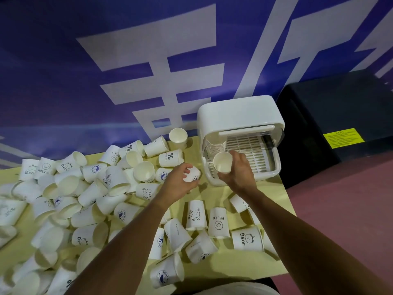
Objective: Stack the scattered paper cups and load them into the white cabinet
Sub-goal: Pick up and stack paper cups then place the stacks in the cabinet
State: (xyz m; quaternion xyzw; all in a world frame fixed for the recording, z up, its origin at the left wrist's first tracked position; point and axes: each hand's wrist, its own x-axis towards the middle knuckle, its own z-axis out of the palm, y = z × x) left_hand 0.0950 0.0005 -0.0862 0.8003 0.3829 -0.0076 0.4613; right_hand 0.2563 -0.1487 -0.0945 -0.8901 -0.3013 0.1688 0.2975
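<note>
a single camera, worn on the person's head, looks forward and steeply down onto the table. it faces the banner behind the table, which fills the upper half of the frame. the wide lens bends the edges. both forearms run in from the bottom edge, and the left hand and right hand sit close to the lens, near mid-frame, just before the cabinet. cups spread out to the left edge; a black box and floor show on the right.
</note>
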